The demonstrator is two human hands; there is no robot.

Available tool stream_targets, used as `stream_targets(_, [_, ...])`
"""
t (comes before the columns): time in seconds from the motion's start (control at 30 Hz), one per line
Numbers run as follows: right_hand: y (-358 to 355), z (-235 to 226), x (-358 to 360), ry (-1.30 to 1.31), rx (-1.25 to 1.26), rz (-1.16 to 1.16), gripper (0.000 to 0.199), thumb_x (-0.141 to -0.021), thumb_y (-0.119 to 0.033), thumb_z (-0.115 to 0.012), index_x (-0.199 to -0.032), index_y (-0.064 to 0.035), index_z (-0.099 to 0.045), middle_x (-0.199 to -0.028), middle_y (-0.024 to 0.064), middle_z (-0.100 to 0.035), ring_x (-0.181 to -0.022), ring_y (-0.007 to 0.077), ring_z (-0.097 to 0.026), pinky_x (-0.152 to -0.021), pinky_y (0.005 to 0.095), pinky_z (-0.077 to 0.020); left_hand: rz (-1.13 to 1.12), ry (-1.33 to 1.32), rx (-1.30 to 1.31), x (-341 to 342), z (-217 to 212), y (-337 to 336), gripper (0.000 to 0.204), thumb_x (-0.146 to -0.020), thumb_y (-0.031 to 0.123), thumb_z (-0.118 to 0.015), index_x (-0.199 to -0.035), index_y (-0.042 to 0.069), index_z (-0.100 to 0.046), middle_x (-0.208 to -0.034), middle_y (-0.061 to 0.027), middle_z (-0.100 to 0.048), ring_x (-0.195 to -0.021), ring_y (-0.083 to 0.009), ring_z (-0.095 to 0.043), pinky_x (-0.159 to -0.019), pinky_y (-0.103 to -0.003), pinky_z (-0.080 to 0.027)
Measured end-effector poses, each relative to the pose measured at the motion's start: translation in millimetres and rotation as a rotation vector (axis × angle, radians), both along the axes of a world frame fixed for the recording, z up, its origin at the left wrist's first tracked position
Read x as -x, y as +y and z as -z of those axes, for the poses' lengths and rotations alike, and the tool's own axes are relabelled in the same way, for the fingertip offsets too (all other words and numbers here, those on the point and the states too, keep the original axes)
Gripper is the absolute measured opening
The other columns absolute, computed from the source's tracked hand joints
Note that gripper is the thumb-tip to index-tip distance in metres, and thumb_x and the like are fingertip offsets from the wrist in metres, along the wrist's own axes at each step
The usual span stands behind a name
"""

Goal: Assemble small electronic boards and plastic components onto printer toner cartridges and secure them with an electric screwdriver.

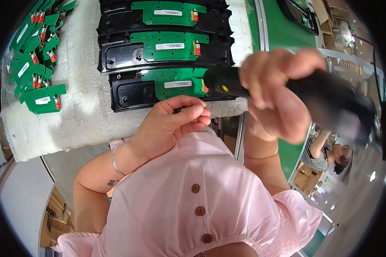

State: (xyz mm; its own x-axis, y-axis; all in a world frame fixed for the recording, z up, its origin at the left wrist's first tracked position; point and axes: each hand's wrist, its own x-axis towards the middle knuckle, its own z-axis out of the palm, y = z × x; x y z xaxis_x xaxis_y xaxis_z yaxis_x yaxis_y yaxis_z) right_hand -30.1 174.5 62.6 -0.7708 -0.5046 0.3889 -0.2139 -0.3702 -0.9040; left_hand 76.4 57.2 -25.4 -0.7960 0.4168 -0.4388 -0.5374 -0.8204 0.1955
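My right hand (pixel 276 92) is raised and wrapped round a black electric screwdriver (pixel 336 105), which is smeared by motion. Its narrower end, marked with a yellow dot, points left over the nearest circuit board. My left hand (pixel 176 118) is closed, with thumb and fingertips pinched together; whatever it holds is hidden. Just beyond it lies a black plastic housing (pixel 133 95) with a green circuit board (pixel 164 91) in it. Two like housings, a middle housing (pixel 116 55) and a far housing (pixel 116 19), lie behind, each with a green board.
Loose green circuit boards (pixel 32 100) with red-and-white connectors are heaped at the left on the white foam-covered work surface (pixel 83 96). A green bench (pixel 283 34) with a black tray-like item (pixel 302 17) stands at the right. Another person (pixel 319 150) in a striped top is farther right, near cardboard boxes.
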Motion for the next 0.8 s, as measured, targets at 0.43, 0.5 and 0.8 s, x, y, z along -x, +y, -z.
stream_targets(0.43, [36.2, -34.3, -15.7, 0.103, 0.113, -0.291, 0.025, -0.067, -0.005, -0.065, -0.08, -0.0136, -0.045, -0.054, -0.0061, -0.054, -0.046, 0.0038, -0.053, -0.051, 0.0152, -0.043, -0.026, 0.025, -0.202, 1.3, 8.0, 1.6, 0.018, -0.088, 0.016, -0.054, -0.099, 0.003, -0.059, -0.088, -0.0039, -0.062, -0.082, -0.0099, -0.061, -0.07, -0.018, -0.051])
stream_targets(0.5, [36.4, -32.8, -18.1, 0.097, 0.13, -0.276, 0.025, -0.068, -0.005, -0.065, -0.08, -0.0137, -0.045, -0.054, -0.0059, -0.054, -0.046, 0.0039, -0.054, -0.051, 0.0154, -0.0429, -0.006, 0.058, -0.304, -0.9, 10.6, 1.6, 0.022, -0.089, 0.019, -0.053, -0.102, 0.002, -0.057, -0.092, -0.0063, -0.061, -0.086, -0.0123, -0.06, -0.075, -0.02, -0.05])
stream_targets(0.8, [32.5, 7.0, -13.0, 0.069, -0.018, -0.092, 0.029, -0.071, -0.012, -0.047, -0.099, -0.0075, -0.042, -0.059, -0.0021, -0.041, -0.048, 0.0101, -0.041, -0.055, 0.0272, -0.0349, 0.154, 0.004, -0.048, -5.5, -3.9, 11.8, 0.032, -0.094, 0.019, -0.04, -0.117, -0.002, -0.043, -0.103, -0.0173, -0.057, -0.099, -0.0248, -0.057, -0.087, -0.028, -0.047])
